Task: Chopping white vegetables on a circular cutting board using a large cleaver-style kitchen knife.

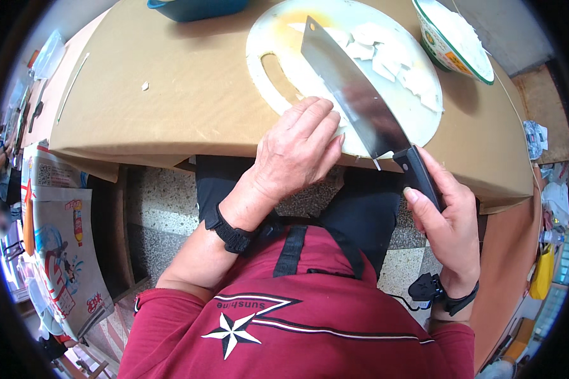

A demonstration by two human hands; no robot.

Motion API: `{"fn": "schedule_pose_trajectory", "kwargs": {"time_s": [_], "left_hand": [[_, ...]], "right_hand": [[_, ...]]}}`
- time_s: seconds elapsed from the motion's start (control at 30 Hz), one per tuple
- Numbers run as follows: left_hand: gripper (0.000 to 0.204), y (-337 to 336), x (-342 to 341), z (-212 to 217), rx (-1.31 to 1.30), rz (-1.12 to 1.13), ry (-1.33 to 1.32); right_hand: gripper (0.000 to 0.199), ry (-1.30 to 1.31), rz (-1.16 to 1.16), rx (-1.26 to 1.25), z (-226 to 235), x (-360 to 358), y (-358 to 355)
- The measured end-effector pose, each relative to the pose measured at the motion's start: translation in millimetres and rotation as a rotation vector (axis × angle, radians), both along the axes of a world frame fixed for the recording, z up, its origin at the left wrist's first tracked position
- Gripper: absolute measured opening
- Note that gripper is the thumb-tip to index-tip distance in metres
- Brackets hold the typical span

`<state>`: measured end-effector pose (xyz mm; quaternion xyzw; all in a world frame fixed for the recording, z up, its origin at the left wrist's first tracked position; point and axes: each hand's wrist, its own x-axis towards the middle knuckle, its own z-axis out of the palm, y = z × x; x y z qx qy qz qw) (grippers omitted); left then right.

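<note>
My right hand (446,218) is closed round the black handle of a cleaver (360,95). Its broad steel blade slants across the round white cutting board (262,41), with the tip toward the far side. At the board's near edge my left hand (297,145) is closed, its fingers curled together beside the blade. A bit of white food shows at the fingertips, mostly hidden by them. Right of the blade lie several cut white pieces (389,60), flat and angular, of a food I cannot identify.
A patterned bowl with a green rim (446,47), heaped with white food, stands right of the board. A blue container (198,7) sits at the far edge. Brown covering (164,114) spreads over the table, with a small white scrap (145,86) on it. A printed bag (69,252) hangs at left.
</note>
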<state>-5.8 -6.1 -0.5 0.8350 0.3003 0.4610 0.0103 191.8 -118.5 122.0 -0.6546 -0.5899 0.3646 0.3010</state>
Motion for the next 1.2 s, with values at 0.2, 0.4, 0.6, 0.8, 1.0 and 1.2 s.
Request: {"fn": "schedule_pose_trajectory", "kwargs": {"time_s": [0.2, 0.4, 0.6, 0.8, 1.0, 1.2], "left_hand": [[0.031, 0, 0, -3, 0.011, 0.007, -0.017], [0.034, -1, 0, -3, 0.044, 0.01, -0.043], [0.037, -1, 0, -3, 0.072, 0.029, -0.011], [0.036, 0, 0, -5, 0.084, 0.032, 0.048], [0.034, -1, 0, -4, 0.074, 0.03, 0.02], [0.035, -2, 1, -5, 0.069, 0.054, 0.033]], "right_hand": [[0.049, 0.108, -0.077, -0.043, 3, 5, -7], [0.051, 0.09, -0.053, -0.02, 1, 5, -12], [0.051, 0.054, -0.028, -0.03, 3, 3, -12], [0.052, -0.003, -0.011, 0.002, 1, -1, -13], [0.051, 0.064, -0.033, 0.008, 3, -1, -15], [0.052, 0.045, -0.029, -0.008, 1, -2, -13]]}}
